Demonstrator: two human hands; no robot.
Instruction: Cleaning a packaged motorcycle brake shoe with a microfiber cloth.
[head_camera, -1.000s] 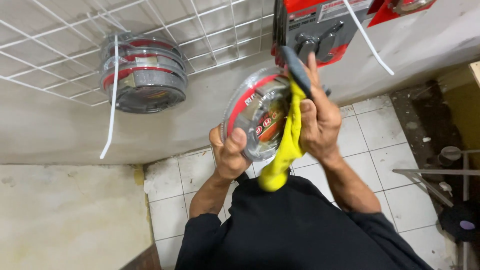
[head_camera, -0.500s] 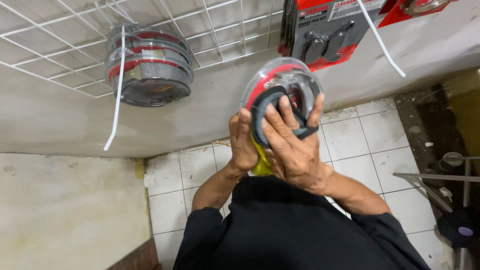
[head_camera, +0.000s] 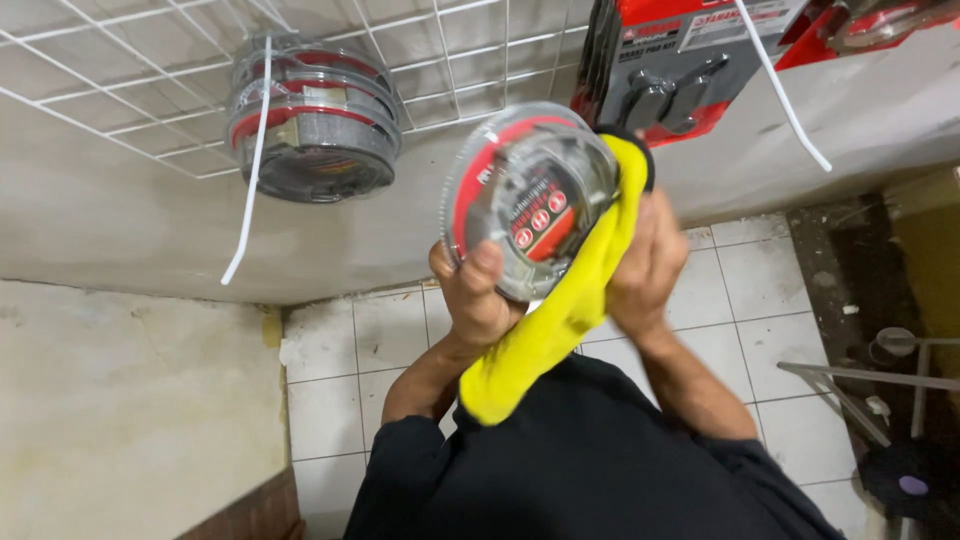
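A grey wall (head_camera: 120, 230) carrying a white wire grid rack (head_camera: 420, 60) is filling the upper view, with white floor tiles (head_camera: 340, 380) running below it and open floor showing around the person's dark-sleeved body. A stack of round clear-cased discs (head_camera: 305, 120) is hanging from the grid behind a white strap (head_camera: 250, 170), and a red-and-grey carded parts pack (head_camera: 680, 60) is hanging to the right. Metal legs of a stand (head_camera: 860, 370) are crowding the floor at far right.

In front of the wall, at chest height, the person is holding up a round clear plastic case (head_camera: 530, 200) with a red ring inside. The left hand (head_camera: 470, 300) is clenching its lower rim, thumb pressing on the front face. The right hand (head_camera: 640, 270) is gripping a yellow cloth (head_camera: 545, 330) with a dark edge, pressing it along the case's right rim while the tail hangs loose.

The case is looking rigid but smooth and likely slippery, probably weighty for its size; the rim is appearing the surest hold. The cloth is soft and limp. Room is lying open below and left; the hanging pack is sitting just above the case.
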